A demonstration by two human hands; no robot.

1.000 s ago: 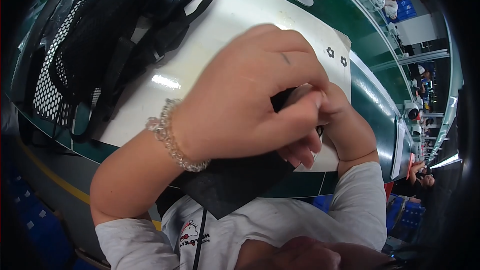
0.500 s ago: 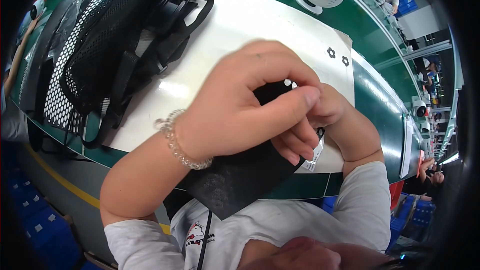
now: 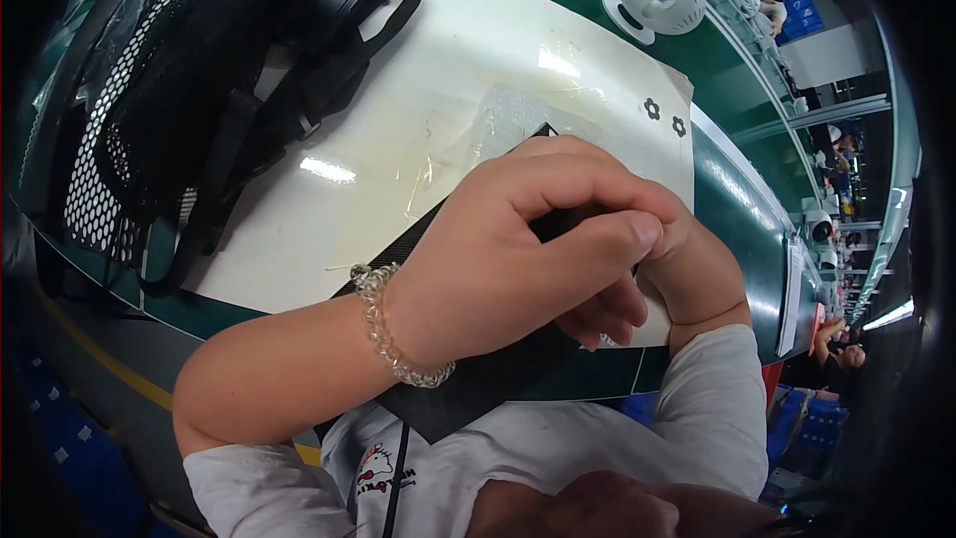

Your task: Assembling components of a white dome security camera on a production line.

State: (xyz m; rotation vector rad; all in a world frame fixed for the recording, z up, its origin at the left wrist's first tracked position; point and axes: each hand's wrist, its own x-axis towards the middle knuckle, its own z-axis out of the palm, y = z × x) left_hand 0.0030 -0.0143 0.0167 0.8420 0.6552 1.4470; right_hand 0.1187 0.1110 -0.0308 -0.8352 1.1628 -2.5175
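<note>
My left hand (image 3: pixel 533 244), with a clear coiled bracelet at the wrist, is closed, thumb and forefinger tips pressed together. What it pinches, if anything, is hidden. Partly behind it, my right hand (image 3: pixel 672 229) is curled against those fingertips, and its grip is covered. Beneath both hands lies a flat black fabric-like panel (image 3: pixel 448 403), one corner overhanging the table's near edge toward my shirt. Another corner shows past my knuckles. Two dark flower-shaped pieces (image 3: pixel 651 108) rest on the white sheet to the right.
Black mesh bags with straps (image 3: pixel 229 90) are heaped at the left. A clear plastic bag (image 3: pixel 513 115) lies beyond my hands on the white work surface (image 3: pixel 388 159). A white rounded device (image 3: pixel 662 0) stands at the far right. Other people work along the line.
Both hands have tilted, and my left forearm has swung lower. More of the black panel and a clear plastic bag now show beyond my left hand. The fingertips stay pressed together.
</note>
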